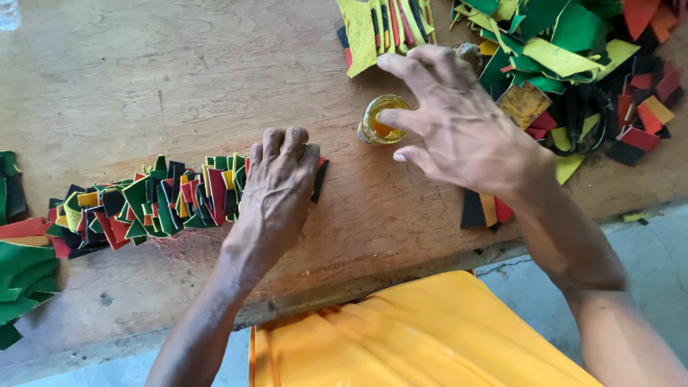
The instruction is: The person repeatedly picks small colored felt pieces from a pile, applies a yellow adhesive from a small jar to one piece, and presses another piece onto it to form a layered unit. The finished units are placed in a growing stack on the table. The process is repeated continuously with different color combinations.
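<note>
Lying flat on the wooden bench [179, 72], a long overlapped strip of leather pieces [165, 204] in green, red, black and yellow, its long axis running left to right, its right end pointing toward the small glass jar [382, 119] and stopping short of it, down and to the left. Pressed down on that right end, the left hand [276, 190], palm down, fingers close together and curled over the last pieces, knuckles raised, forearm slanting back toward the near edge of the bench. Just right of the strip's end, the jar, round, open-topped, holding an amber liquid. Directly over and to the right of the jar, the right hand [459, 118], open and spread, nothing pinched, index finger stretched up and left, a lower finger touching the jar's rim, wrist angled down to the right. Above the jar, at the far edge, a yellow-green sheet with narrow coloured strips [376, 29] laid side by side on it. To the jar's right, a loose heap of offcuts [580, 57] in the same colours, with a worn square tan patch [525, 104] on its near side. Below and right of the jar, three short pieces, black, yellow, red [486, 210], partly under the right wrist. Far left of the jar, beyond the strip, larger green scraps [25, 276]. Below the jar, past the bench edge, yellow cloth [408, 337].
</note>
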